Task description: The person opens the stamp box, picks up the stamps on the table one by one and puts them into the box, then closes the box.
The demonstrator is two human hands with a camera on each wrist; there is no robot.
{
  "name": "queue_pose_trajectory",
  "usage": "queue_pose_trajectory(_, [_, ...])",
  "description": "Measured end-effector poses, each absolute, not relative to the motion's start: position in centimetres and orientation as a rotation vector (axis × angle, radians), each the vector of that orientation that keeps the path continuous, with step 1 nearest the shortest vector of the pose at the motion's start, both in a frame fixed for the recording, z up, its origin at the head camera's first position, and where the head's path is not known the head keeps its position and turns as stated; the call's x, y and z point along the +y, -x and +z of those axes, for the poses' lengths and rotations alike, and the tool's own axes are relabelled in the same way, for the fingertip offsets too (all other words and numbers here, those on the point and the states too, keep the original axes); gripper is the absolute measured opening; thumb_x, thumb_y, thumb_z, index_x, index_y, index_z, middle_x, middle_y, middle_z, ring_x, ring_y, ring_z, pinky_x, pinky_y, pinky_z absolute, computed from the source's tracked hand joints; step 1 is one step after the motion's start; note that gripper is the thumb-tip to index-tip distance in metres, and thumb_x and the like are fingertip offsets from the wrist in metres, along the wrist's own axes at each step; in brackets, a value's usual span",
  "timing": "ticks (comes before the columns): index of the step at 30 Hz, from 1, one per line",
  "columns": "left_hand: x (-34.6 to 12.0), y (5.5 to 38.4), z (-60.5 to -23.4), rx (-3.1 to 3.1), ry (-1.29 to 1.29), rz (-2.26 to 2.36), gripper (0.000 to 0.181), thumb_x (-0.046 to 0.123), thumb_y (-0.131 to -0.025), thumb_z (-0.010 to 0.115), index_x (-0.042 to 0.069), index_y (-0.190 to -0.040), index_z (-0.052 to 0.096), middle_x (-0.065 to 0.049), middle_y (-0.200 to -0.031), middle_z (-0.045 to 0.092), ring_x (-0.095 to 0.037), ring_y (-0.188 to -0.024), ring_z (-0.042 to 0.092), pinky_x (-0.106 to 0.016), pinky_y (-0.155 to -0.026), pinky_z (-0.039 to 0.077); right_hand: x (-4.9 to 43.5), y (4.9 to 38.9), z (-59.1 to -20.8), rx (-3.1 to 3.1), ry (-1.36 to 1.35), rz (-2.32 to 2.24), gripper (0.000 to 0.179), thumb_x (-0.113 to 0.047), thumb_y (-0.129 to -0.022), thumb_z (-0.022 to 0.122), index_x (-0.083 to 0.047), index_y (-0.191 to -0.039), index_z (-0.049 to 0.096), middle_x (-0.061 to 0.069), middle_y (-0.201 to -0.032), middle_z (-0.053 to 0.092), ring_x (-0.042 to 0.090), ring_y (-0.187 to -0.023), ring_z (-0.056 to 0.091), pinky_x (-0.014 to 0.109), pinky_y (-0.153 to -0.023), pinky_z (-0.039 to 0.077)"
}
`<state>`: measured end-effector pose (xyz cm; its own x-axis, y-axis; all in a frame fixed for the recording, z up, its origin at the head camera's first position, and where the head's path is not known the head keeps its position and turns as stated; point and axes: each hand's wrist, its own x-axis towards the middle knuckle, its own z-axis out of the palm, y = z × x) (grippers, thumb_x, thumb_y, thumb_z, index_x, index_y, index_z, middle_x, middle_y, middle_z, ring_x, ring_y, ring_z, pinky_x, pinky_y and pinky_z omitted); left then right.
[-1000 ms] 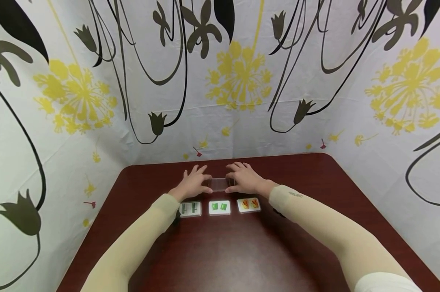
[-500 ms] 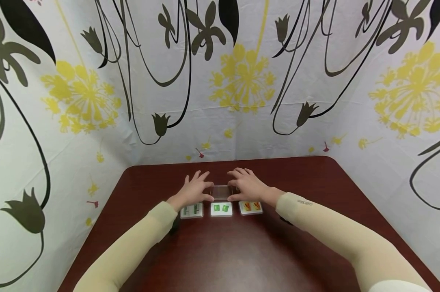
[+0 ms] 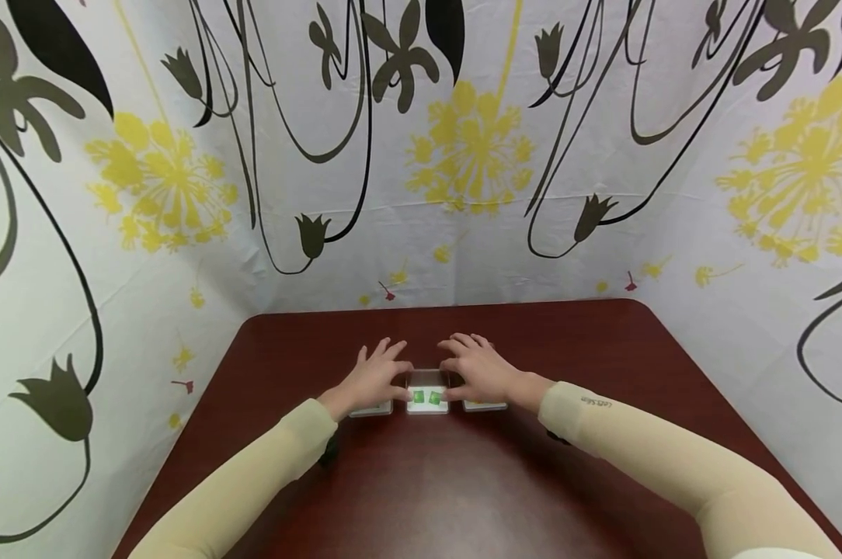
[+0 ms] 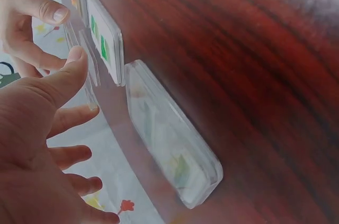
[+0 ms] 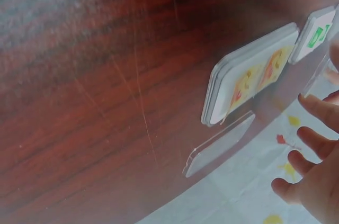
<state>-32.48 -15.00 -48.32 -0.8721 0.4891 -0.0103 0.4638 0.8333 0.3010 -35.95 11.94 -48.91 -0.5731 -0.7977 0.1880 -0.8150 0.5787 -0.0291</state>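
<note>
A clear plastic lid (image 3: 428, 378) is pinched between both hands at the middle of the row, and it overlaps the back of the middle card case with green pictures (image 3: 427, 401). My left hand (image 3: 374, 380) holds the lid's left end between thumb and index finger, other fingers spread. At the right end my right hand (image 3: 485, 376) pinches it the same way. Below the left hand lies a lidded clear case (image 4: 172, 134), largely hidden in the head view. The case with orange pictures (image 5: 257, 83) sits near the right hand, a loose clear lid (image 5: 220, 144) flat behind it.
All the cases lie on a dark red wooden table (image 3: 421, 481). A pale floral curtain (image 3: 456, 264) rises behind the table's back edge and along both sides.
Both hands have moved toward the body with the clear lid, from behind the row to over the back of the middle case. The view has shifted slightly.
</note>
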Motion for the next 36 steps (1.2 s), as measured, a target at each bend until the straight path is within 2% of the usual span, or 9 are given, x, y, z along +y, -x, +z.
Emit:
queue_pose_trajectory(7, [-14.8,32.1,-49.0,2.919,-0.791,0.391,0.053,0.051,-0.087,0.076,0.021,-0.13,0.069,-0.011,-0.163,0.027,-0.043,-0.15,0.013,-0.075,-0.108,0.013,11.9,35.2,-49.5,-2.669,-1.382,0.162,0.057,-0.064,-0.085,0.07,-0.018,-0.12,0.074,0.011,-0.148,0.048,0.035,-0.139,0.037,0.065,-0.105,0.031])
queue_pose_trajectory(18, [-14.6,31.7,-49.6,2.905,-0.775,0.322,0.057,0.054,-0.085,0.076,0.021,-0.131,0.069,-0.008,-0.161,0.032,-0.039,-0.149,0.02,-0.073,-0.109,0.016,11.7,34.8,-50.4,-2.709,-1.374,0.126,0.059,-0.067,-0.087,0.066,-0.02,-0.122,0.073,0.007,-0.147,0.049,0.033,-0.141,0.036,0.063,-0.108,0.03])
queue_pose_trajectory(24, [-14.4,31.6,-49.6,2.906,-0.822,0.317,0.056,0.055,-0.084,0.076,0.021,-0.129,0.07,-0.009,-0.157,0.039,-0.038,-0.146,0.029,-0.073,-0.107,0.022,11.7,34.5,-50.4,-2.682,-1.379,0.113,0.051,-0.064,-0.085,0.07,-0.021,-0.112,0.075,0.007,-0.14,0.054,0.032,-0.135,0.041,0.063,-0.106,0.032])
queue_pose_trajectory(36, [-14.4,31.5,-49.5,2.884,-0.813,0.316,0.057,0.054,-0.084,0.077,0.022,-0.13,0.069,-0.008,-0.156,0.042,-0.035,-0.146,0.031,-0.071,-0.109,0.021,11.4,34.1,-50.4,-2.646,-1.368,0.02,0.052,-0.067,-0.083,0.07,-0.021,-0.106,0.077,0.006,-0.139,0.055,0.029,-0.132,0.046,0.061,-0.106,0.034])
